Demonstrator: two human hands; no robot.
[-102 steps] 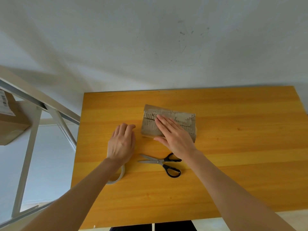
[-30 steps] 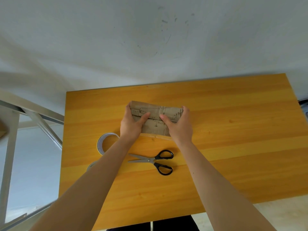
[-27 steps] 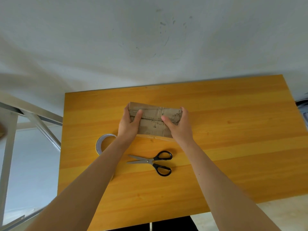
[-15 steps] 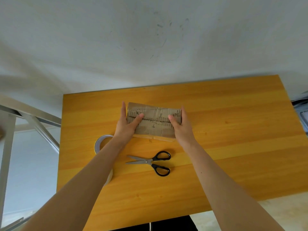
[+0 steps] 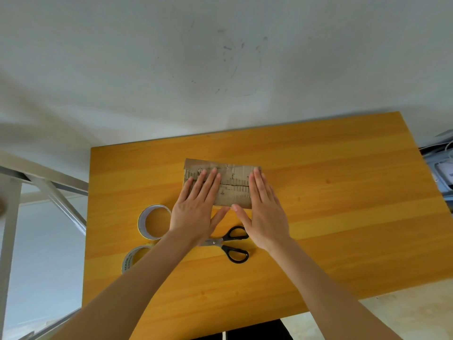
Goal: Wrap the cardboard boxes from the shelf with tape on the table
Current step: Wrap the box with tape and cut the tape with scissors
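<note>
A small brown cardboard box [image 5: 234, 182] with a torn, rough top and a seam between its flaps lies flat near the middle of the yellow wooden table [image 5: 331, 192]. My left hand [image 5: 196, 207] lies flat on the box's left half, fingers straight. My right hand [image 5: 263, 209] lies flat on its right half, fingers straight too. The two thumbs nearly meet at the box's near edge. A white tape roll [image 5: 154, 221] lies left of my left hand, and a second, yellowish tape roll [image 5: 133, 257] sits nearer, partly hidden by my left forearm.
Black-handled scissors [image 5: 229, 244] lie just below my hands, blades under my left wrist. A grey metal shelf frame [image 5: 49, 190] stands off the table's left edge. A white wall rises behind the table. Cables and a device [image 5: 443, 168] sit at the far right.
Both hands held the box by its ends a second ago; now they lie flat on top of it, pressing the flaps. The view has shifted slightly.
</note>
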